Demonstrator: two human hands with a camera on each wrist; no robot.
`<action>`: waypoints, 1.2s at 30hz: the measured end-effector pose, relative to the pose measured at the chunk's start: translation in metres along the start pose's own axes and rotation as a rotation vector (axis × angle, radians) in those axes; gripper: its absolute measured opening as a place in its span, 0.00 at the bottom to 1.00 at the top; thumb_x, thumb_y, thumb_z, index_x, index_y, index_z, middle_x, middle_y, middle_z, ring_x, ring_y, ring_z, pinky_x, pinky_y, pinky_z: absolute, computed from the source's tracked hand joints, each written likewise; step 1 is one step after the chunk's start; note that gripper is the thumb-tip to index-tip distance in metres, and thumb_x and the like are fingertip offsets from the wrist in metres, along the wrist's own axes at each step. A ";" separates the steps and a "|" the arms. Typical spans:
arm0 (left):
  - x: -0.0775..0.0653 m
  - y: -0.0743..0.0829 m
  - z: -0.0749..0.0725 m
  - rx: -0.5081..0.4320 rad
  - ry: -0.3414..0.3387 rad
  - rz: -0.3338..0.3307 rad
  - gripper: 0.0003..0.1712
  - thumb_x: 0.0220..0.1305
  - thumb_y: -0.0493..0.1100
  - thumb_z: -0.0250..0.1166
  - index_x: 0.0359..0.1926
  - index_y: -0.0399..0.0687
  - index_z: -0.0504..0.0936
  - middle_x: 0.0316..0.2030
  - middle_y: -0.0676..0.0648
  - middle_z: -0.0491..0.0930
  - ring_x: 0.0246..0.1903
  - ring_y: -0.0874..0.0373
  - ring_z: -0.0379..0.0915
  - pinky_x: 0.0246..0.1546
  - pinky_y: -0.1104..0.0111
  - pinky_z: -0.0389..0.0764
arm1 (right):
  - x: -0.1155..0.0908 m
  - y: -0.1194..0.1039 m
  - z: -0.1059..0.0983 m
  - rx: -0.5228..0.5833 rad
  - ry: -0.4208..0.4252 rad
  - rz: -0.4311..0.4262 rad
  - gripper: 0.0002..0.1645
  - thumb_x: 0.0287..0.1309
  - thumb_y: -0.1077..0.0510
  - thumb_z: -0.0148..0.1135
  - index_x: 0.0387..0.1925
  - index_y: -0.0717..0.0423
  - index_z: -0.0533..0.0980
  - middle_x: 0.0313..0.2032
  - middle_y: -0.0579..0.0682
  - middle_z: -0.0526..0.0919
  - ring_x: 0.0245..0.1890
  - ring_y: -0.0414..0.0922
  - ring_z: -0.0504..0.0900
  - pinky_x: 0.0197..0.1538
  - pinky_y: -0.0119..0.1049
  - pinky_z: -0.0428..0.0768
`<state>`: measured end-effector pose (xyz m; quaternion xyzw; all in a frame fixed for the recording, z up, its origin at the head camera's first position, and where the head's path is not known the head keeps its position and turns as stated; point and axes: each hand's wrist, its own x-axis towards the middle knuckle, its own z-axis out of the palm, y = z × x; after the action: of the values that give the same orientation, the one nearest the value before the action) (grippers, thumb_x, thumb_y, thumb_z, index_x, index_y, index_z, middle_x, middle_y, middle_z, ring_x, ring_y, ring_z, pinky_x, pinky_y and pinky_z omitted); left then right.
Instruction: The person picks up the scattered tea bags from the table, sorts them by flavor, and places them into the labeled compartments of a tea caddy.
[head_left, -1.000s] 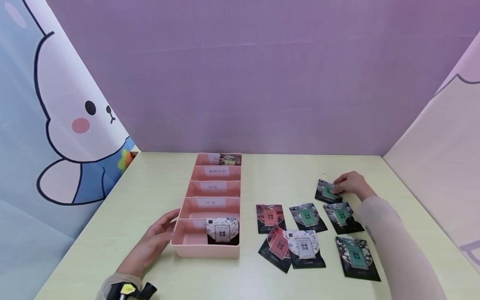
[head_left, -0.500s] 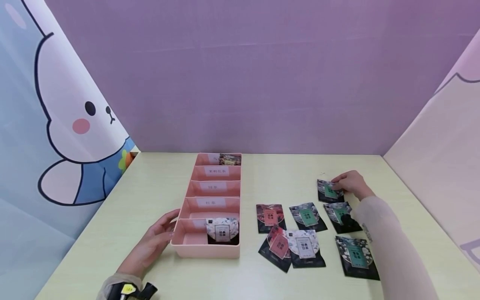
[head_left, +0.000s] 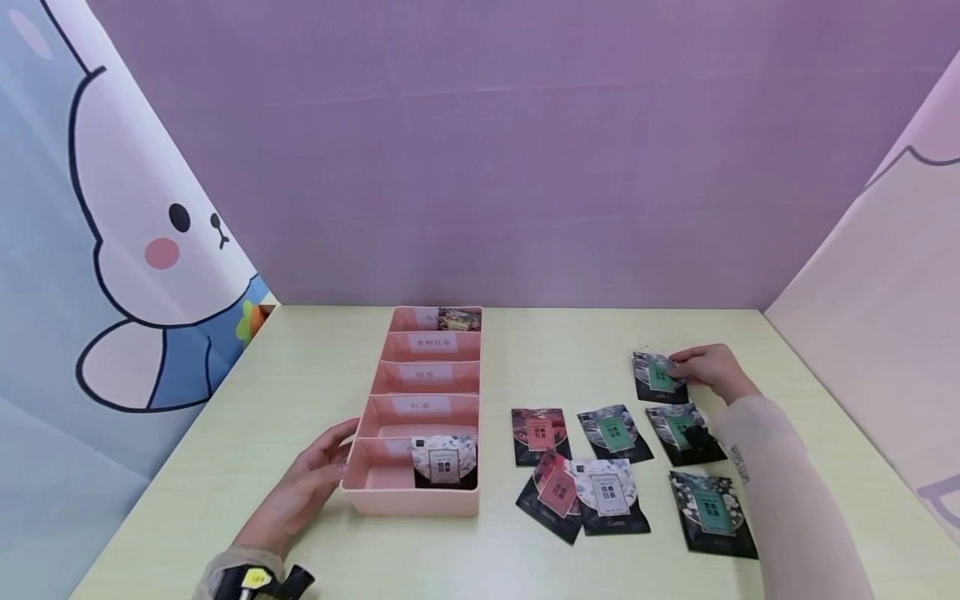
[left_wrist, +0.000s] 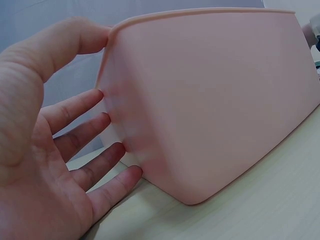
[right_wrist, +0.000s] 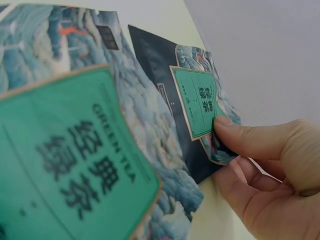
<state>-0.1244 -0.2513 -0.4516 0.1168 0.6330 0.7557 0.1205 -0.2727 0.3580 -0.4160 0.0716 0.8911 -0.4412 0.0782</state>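
Observation:
At the back right, my right hand [head_left: 714,369] pinches the right edge of a green tea packet [head_left: 657,377]. The right wrist view shows the thumb on the front of this packet [right_wrist: 195,100] and fingers behind it, with its edge tilted up. My left hand [head_left: 311,479] is at the near left corner of a pink divided box [head_left: 412,502]. In the left wrist view its fairly straight fingers touch the box's side, and the thumb rests at the rim. A second green tea packet [right_wrist: 75,150] fills the front of the right wrist view.
More green packets [head_left: 615,435] lie right of the box, with two red ones [head_left: 540,435] and a white-topped packet [head_left: 611,497] overlapping a red one. A white-topped packet [head_left: 445,462] stands in the box's nearest compartment; another packet [head_left: 459,320] is in the farthest. A purple backdrop [head_left: 525,167] rises behind.
The packet in my right hand has shifted slightly and its face has tipped up a little more toward the camera. My left hand and the box have stayed in place.

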 end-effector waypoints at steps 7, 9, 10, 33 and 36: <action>0.001 0.001 0.001 0.012 0.017 -0.025 0.33 0.68 0.32 0.56 0.73 0.38 0.60 0.63 0.60 0.70 0.60 0.67 0.69 0.58 0.74 0.71 | 0.003 0.002 0.003 0.071 0.009 0.013 0.34 0.60 0.61 0.67 0.63 0.75 0.68 0.63 0.72 0.69 0.36 0.31 0.76 0.40 0.28 0.81; 0.001 0.001 0.001 0.013 0.019 -0.028 0.33 0.68 0.33 0.56 0.73 0.38 0.60 0.63 0.60 0.71 0.60 0.67 0.69 0.58 0.74 0.71 | 0.004 0.001 0.004 0.088 0.006 0.016 0.34 0.61 0.62 0.67 0.64 0.75 0.67 0.64 0.72 0.68 0.38 0.32 0.77 0.41 0.28 0.81; 0.001 0.001 0.002 0.014 0.019 -0.028 0.33 0.68 0.33 0.56 0.73 0.38 0.60 0.63 0.60 0.71 0.60 0.67 0.69 0.58 0.73 0.71 | 0.004 0.001 0.005 0.093 0.004 0.016 0.35 0.61 0.62 0.66 0.65 0.75 0.67 0.64 0.72 0.68 0.39 0.34 0.77 0.42 0.29 0.81; 0.004 0.000 0.002 0.036 0.040 -0.039 0.33 0.68 0.34 0.57 0.72 0.38 0.60 0.61 0.61 0.72 0.59 0.67 0.69 0.57 0.73 0.71 | 0.014 -0.021 0.010 0.296 -0.011 -0.021 0.31 0.65 0.65 0.62 0.65 0.75 0.65 0.32 0.42 0.81 0.31 0.38 0.84 0.39 0.34 0.84; 0.004 0.001 0.003 0.043 0.049 -0.050 0.34 0.68 0.34 0.58 0.73 0.37 0.59 0.61 0.60 0.71 0.59 0.67 0.69 0.57 0.74 0.71 | 0.015 -0.025 0.010 0.340 -0.021 -0.022 0.29 0.65 0.66 0.61 0.64 0.75 0.65 0.31 0.41 0.81 0.30 0.38 0.85 0.39 0.34 0.85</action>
<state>-0.1270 -0.2475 -0.4504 0.0848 0.6546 0.7413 0.1212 -0.2918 0.3363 -0.4056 0.0693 0.8035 -0.5871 0.0693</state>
